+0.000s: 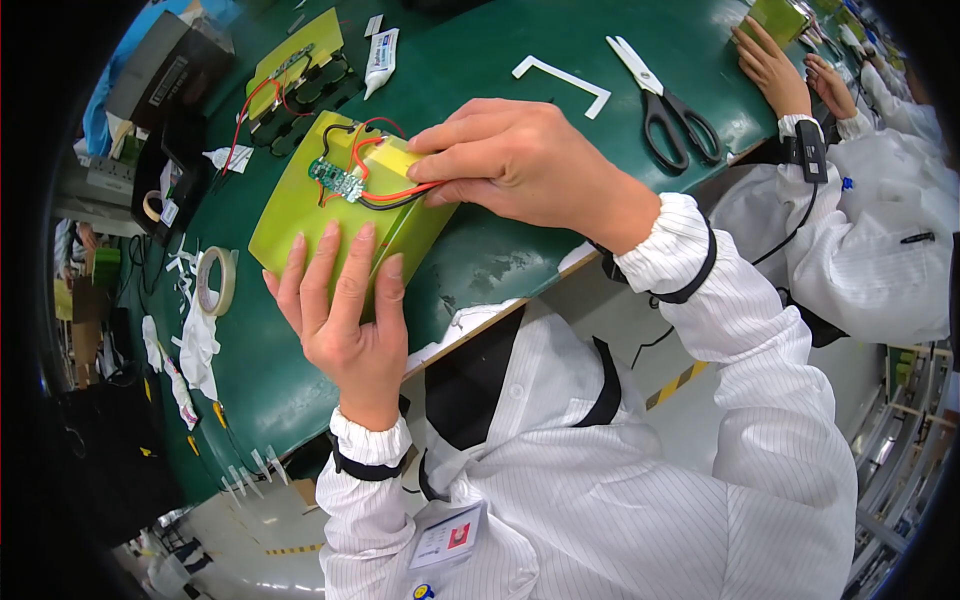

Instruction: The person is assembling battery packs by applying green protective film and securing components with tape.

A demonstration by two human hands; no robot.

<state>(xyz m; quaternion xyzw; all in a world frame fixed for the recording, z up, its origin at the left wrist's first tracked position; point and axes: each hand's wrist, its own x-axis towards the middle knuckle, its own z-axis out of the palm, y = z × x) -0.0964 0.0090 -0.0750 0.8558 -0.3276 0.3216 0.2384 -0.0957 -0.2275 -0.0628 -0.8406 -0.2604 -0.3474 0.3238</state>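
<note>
A yellow-green wrapped battery pack (290,225) lies on the green table in front of me. On its top sits a small green circuit board (335,180) with red and black wires (385,198) joined to it. My left hand (345,310) rests on the pack's near side, fingers stretched out and apart. My right hand (520,165) is closed in a pinch at the pack's right edge, on the red and black wires. Its fingers also touch a yellow strip (393,160) on the pack. The wire ends are hidden by my right fingers.
Beyond the pack stands another green pack (300,55) with a board and wires. Black-handled scissors (670,110), a white L-shaped strip (565,80) and a white tube (381,62) lie on the table. A tape roll (215,282) is at left. A co-worker's hands (775,75) are at far right.
</note>
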